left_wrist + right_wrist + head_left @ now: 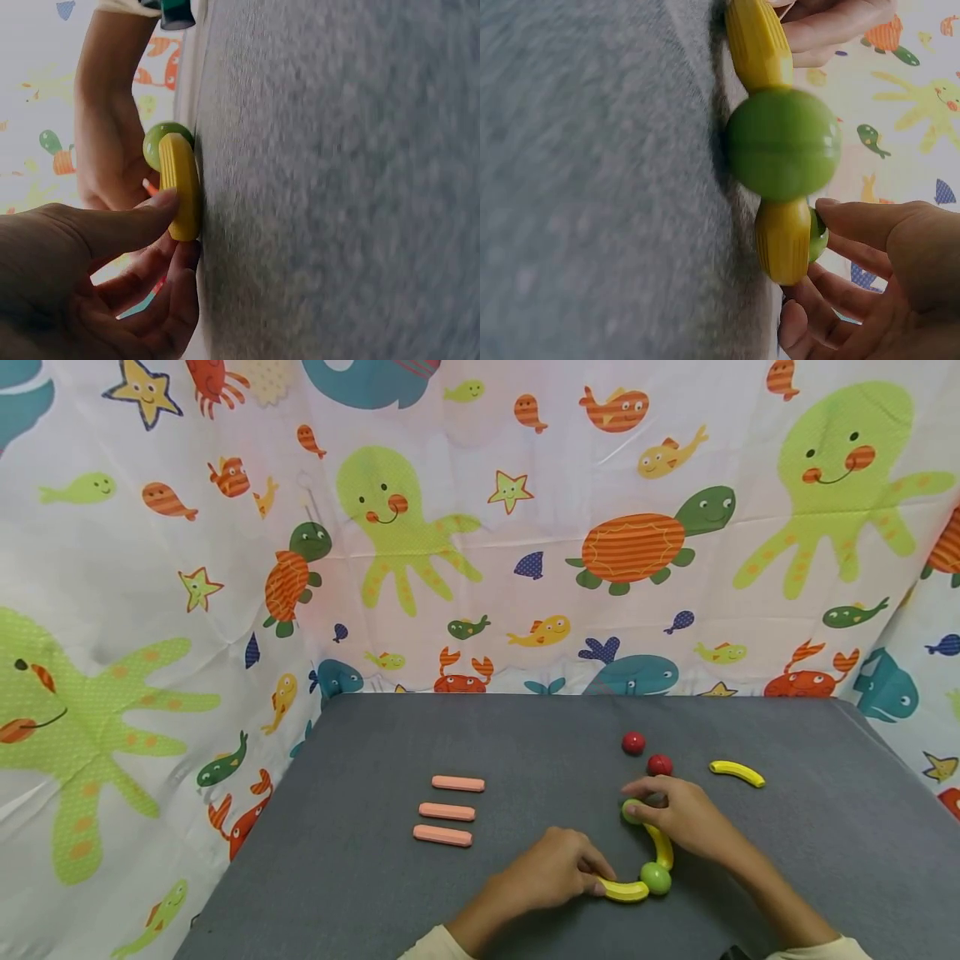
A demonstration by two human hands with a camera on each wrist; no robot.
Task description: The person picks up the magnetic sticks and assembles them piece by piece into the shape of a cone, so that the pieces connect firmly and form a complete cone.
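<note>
On the grey table (525, 735) an arc of toy pieces lies near the front: a yellow banana piece (626, 890), a green ball (656, 877), a second yellow banana piece (662, 846) and another green ball (628, 812). My left hand (600, 881) pinches the end of the first banana piece (180, 191) between thumb and fingers. My right hand (636, 800) curls its fingers round the far green ball (819, 234). In the right wrist view the near green ball (784, 142) sits between the two banana pieces (782, 240).
Two red balls (633, 742) (660, 765) lie just beyond my right hand. A third yellow banana piece (737, 772) rests to the right. Three pink sticks (457, 783) lie in a column at the left. A sea-creature printed cloth (480, 527) surrounds the table.
</note>
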